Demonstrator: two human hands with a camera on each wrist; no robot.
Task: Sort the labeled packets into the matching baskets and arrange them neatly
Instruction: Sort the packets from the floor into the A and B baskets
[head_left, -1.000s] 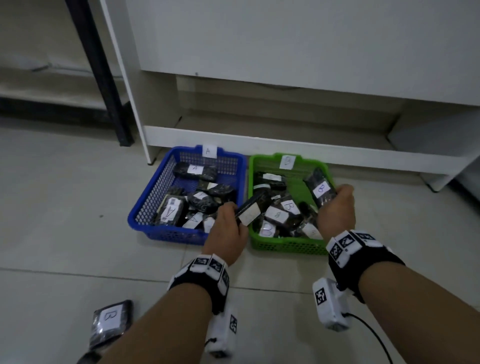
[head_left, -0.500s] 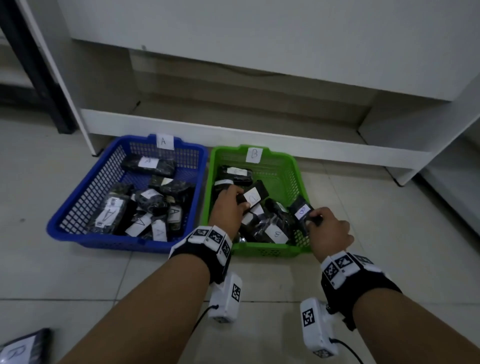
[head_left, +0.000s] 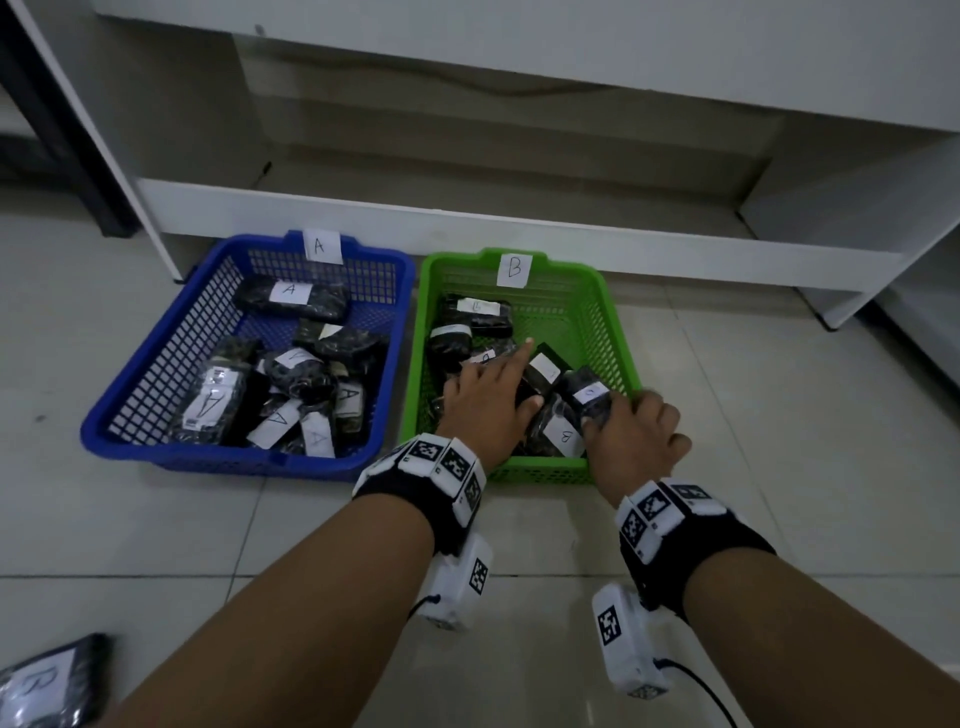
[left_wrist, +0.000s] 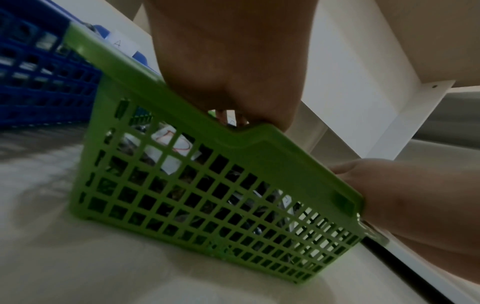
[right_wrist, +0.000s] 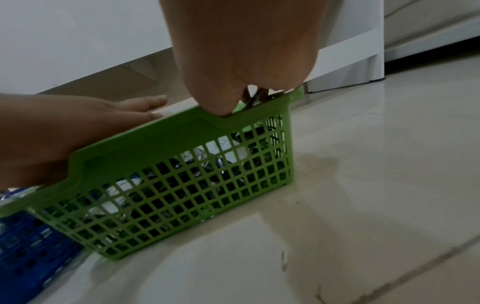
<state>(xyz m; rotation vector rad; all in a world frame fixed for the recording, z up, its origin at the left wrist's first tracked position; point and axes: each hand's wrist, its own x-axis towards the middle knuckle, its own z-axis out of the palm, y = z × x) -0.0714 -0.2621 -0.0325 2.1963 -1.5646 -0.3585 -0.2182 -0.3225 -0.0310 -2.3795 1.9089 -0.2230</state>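
A blue basket (head_left: 218, 461) tagged A and a green basket (head_left: 540, 472) tagged B stand side by side on the floor, each holding several black packets with white labels. My left hand (head_left: 498, 379) lies inside the green basket with straight fingers, resting on the packets beside a black packet (head_left: 545, 366). My right hand (head_left: 623, 423) is at the basket's near right corner, fingers curled round a labeled packet (head_left: 589, 395). Both wrist views show the green basket (left_wrist: 221, 195) (right_wrist: 182, 174) from outside, with the left hand (right_wrist: 78, 123) flat over its rim.
One loose packet labeled B (head_left: 47, 686) lies on the tiled floor at the bottom left. A white shelf unit (head_left: 467, 218) stands directly behind both baskets, with a black post (head_left: 52, 130) at the far left. Bare floor tiles lie right of the green basket.
The left hand carried a packet from the baskets' shared edge into the green basket and straightened its fingers. The right hand lowered its packet to the near right corner.
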